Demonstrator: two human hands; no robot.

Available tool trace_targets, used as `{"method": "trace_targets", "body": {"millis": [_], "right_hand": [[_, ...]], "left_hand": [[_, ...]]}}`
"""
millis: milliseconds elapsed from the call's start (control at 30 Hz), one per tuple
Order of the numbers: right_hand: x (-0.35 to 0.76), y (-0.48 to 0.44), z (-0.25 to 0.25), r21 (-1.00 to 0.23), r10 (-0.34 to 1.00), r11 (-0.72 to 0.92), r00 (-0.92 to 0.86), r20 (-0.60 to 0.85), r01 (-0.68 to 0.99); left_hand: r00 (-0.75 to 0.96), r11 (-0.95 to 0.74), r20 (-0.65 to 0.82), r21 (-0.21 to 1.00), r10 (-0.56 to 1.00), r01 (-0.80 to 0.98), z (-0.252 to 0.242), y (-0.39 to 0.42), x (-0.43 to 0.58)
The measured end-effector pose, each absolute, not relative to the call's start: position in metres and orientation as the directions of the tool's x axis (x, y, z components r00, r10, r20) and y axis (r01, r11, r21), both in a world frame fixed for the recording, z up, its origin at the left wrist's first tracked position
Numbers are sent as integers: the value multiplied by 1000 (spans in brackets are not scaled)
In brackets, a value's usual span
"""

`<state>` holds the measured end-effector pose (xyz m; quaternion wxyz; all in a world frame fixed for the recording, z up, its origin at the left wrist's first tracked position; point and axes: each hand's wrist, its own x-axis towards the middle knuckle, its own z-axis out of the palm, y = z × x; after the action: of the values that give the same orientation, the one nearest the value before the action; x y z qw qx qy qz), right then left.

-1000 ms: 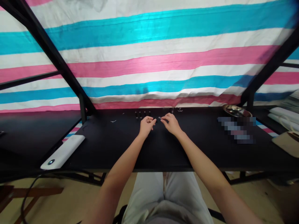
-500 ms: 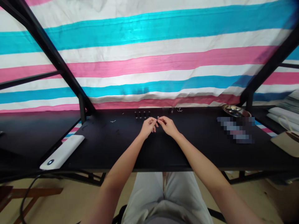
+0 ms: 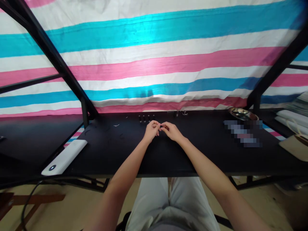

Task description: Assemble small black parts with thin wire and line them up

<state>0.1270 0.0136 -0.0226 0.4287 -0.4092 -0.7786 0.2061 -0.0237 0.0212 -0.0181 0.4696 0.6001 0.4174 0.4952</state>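
Observation:
Above the black table my left hand (image 3: 152, 131) and my right hand (image 3: 171, 131) meet, fingertips almost touching. Both hands are closed in a pinch. Whatever lies between the fingertips is tiny, dark and mostly covered, so I cannot name it. Just beyond my left hand stands a row of several small dark pieces with pale ends (image 3: 144, 118); my fingers partly cover the right end of the row. Further back, to the right, is a second group of small grey pieces (image 3: 170, 112), with thin white scraps (image 3: 185, 113) beside it.
The black tabletop (image 3: 108, 157) carries a white rectangular device (image 3: 64, 157) at left, a shiny metal dish (image 3: 243, 114) at the back right and a blurred-out item (image 3: 243, 134) before it. Thin white bits (image 3: 116, 125) lie left of centre. Black frame posts (image 3: 72, 80) flank a striped sheet.
My right hand has shifted slightly left and down, closing against the left fingertips. The small pale-ended piece that showed above the right fingers is now hidden.

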Motion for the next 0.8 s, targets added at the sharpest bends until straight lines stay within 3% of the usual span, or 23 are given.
{"method": "trace_targets", "body": {"millis": [400,500,633,800], "right_hand": [[129,14,-25,-582,775,623,-317,546,523],[135,20,-22,-635,801,578,-208,561,512],[160,41,-17,-766,833,459,82,547,451],[196,70,-14,-759,858,287,196,475,584]], "left_hand": [[160,-167,164,986,973,2,-21,22,-22],[151,-164,161,986,975,7,-19,22,-21],[148,-185,178,982,973,32,-18,20,-20],[171,-208,196,976,966,60,-20,20,-19]]}}
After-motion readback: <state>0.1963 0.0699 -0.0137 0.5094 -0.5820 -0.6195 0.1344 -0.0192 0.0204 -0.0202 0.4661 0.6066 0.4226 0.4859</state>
